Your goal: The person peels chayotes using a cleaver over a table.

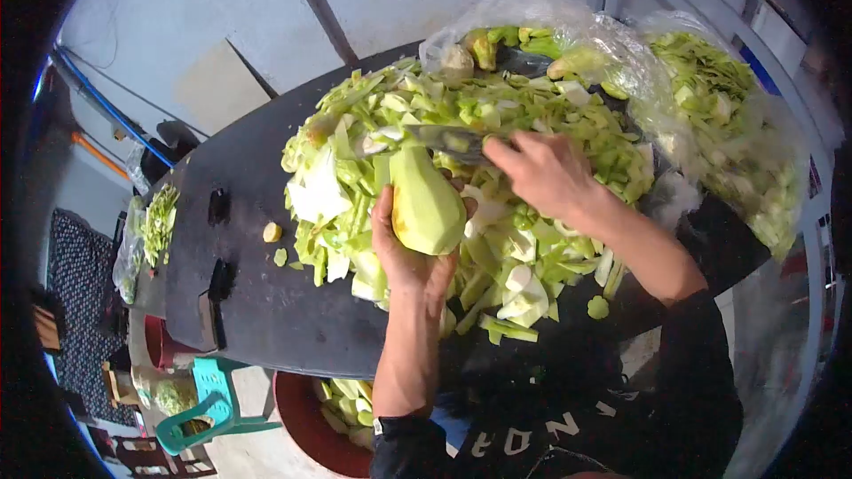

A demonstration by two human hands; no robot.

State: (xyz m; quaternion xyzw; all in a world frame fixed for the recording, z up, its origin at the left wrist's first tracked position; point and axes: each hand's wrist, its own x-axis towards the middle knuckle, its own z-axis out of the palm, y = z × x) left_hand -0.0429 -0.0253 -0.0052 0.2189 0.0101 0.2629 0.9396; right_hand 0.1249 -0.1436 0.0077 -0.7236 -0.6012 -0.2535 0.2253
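You have the pale green gourd (426, 204) upright in your left hand (408, 257), over the near part of the heap, its narrow end towards 12 o'clock. The fingers of that hand are wrapped around its lower half, thumb on one side and the rest on the other. The fingers of your right hand (541, 168) are closed around the handle of the knife (448, 137), whose blade lies across the gourd's narrow end.

The side facing you looks pared into long, smooth facets, so I'd judge most of that face done. A yellowish patch shows towards 9 o'clock; you may want to check it. The far side is hidden, so I can't tell how much skin is left there. The gourd is whole, not sliced.

Much cutting seems done already: a broad heap of green strips and chunks (595, 142) covers the middle of the dark desk (240, 266), and a clear plastic bag (710, 115) between 2 and 3 o'clock is full of similar pieces. At 7 o'clock, below the desk, a red tub (291, 412) holds pale pieces. Near 1 o'clock, a few vegetables (484, 49) look uncut and may be what remains; I can't count them.
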